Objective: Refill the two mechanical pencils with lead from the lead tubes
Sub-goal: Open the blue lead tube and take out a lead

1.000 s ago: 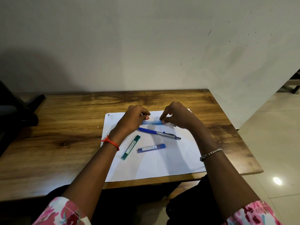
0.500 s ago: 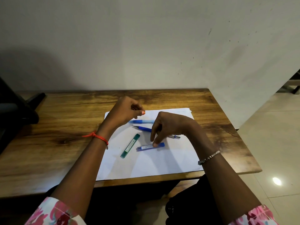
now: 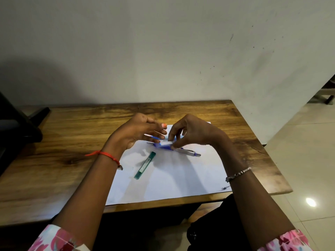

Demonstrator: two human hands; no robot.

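We have a wide wooden surface [image 3: 63, 142] with a wall along its far side, a drop-off at the near edge and another at the right edge. On it lies a white sheet of paper [image 3: 181, 178], and all the small things sit on this sheet, well back from the edges. The open paper nearer to us gives fair room to work. Our left hand [image 3: 134, 134] hovers over the sheet's far part. Its fingers are nearly straight and reach toward the right, and we see nothing in them. Our right hand [image 3: 192, 134] has its fingers [image 3: 172, 136] curled down in a pinch on the blue lead tube [image 3: 165, 146], held low just over the dark blue pencil [image 3: 188, 152], which lies flat. The light blue pencil [image 3: 154, 137] is mostly hidden under the left fingers. The green lead tube [image 3: 145, 165] lies alone, nearer to us. We judge the tubes to be light, stiff, smooth plastic that is apt to slip, so they are best gripped mid-body with the cap end left free. The pencils will roll, so we would take them at the barrel. The leads inside should be brittle, so we would tip them out gently over the paper.
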